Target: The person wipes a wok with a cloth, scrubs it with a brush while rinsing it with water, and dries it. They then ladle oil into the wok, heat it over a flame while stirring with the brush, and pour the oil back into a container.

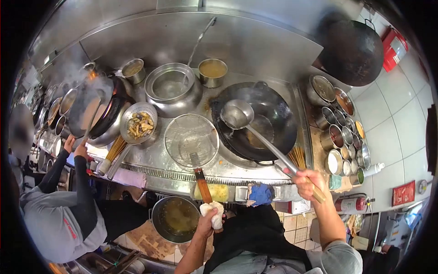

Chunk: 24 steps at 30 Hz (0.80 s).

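Note:
My right hand point(309, 183) is wrapped round the wooden end of a long-handled ladle point(237, 114). The ladle's steel bowl hangs over the left side of a black wok point(278, 114), which has a little liquid in its bottom. My left hand point(209, 222) grips a white cloth point(216, 213) around the wooden handle of a round wire-mesh strainer point(191, 140). The strainer is over the steel counter, left of the wok, and no food shows in it.
A co-worker point(59, 219) tends a steaming wok point(98, 107) at left. Nearby are a perforated skimmer point(145, 114) holding food pieces, a steel pot point(157, 101) and a tin of yellowish liquid point(213, 84). Several seasoning containers point(334, 164) stand right; a large pot point(157, 223) sits below.

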{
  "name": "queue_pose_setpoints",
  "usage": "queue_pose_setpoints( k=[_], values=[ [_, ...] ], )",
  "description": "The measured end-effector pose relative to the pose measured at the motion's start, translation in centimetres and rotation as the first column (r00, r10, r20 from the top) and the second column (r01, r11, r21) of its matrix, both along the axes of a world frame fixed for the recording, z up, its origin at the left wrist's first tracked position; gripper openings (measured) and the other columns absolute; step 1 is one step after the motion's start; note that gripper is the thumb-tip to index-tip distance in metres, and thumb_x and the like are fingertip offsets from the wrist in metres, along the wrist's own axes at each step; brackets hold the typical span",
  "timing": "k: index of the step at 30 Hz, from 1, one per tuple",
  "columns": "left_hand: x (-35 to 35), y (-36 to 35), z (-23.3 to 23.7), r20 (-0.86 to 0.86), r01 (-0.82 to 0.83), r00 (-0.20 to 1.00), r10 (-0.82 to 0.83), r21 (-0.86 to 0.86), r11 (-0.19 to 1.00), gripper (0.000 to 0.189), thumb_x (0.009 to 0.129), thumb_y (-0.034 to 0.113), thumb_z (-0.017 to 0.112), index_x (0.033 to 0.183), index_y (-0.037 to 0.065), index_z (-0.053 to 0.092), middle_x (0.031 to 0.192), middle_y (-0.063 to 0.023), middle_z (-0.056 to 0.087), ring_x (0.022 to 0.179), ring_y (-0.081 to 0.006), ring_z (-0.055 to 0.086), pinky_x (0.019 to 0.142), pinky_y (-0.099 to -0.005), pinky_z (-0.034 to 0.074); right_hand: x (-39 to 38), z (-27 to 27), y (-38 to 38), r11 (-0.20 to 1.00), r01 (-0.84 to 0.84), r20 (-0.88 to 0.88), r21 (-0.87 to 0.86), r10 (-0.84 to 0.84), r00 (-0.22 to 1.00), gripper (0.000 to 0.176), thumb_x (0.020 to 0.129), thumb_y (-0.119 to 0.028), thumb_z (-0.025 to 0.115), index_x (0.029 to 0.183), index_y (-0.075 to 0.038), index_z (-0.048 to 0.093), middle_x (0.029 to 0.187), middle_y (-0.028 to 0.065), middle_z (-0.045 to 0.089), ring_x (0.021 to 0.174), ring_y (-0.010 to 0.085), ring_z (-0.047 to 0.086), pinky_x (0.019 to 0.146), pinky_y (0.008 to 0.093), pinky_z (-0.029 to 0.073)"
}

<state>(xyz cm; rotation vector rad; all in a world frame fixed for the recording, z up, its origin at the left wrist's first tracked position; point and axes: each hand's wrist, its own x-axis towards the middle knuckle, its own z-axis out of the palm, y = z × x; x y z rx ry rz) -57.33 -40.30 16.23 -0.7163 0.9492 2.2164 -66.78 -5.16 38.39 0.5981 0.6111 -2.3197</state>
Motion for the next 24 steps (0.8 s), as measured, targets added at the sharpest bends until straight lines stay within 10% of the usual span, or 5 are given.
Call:
queue_pose_setpoints(
  k=[10,19,24],
  values=[
    [0.6,-0.7,-1.0,-0.062,-0.107,0.992,0.110,0.050,0.993,0.031,0.090,0.026,0.059,0.109,0.001,0.058,0.089,-0.0111,0.067,0.075,-0.0241,0.067,0.067,-0.0368,0.056,7.6,1.4,3.1,0.716,0.038,-0.008,0.697,-0.045,0.999,0.032,0.086,-0.008,0.055,0.115,0.006,0.053,0.064,0.0026,0.050,0.038,0.0076,0.038,0.032,0.0245,0.033],
    [-0.5,-1.9,-0.8,-0.088,-0.252,0.964,0.253,0.019,0.968,0.030,0.090,0.023,0.059,0.110,0.002,0.057,0.094,-0.0071,0.065,0.083,-0.0192,0.065,0.075,-0.0321,0.052,3.1,-4.8,1.7,0.889,0.142,-0.048,0.435,-0.135,0.990,0.027,0.088,-0.009,0.056,0.114,0.002,0.053,0.065,0.0012,0.052,0.040,0.0070,0.039,0.036,0.0231,0.032],
    [-0.5,-3.5,-1.5,-0.109,-0.382,0.922,0.371,-0.107,0.918,0.029,0.088,0.021,0.061,0.111,0.004,0.056,0.094,-0.0049,0.062,0.082,-0.0175,0.062,0.071,-0.0312,0.050,0.5,-6.6,-0.6,0.789,0.214,-0.132,0.576,-0.168,0.977,0.024,0.087,-0.009,0.057,0.108,0.002,0.055,0.065,0.0023,0.052,0.041,0.0088,0.042,0.036,0.0253,0.035]
  ],
)
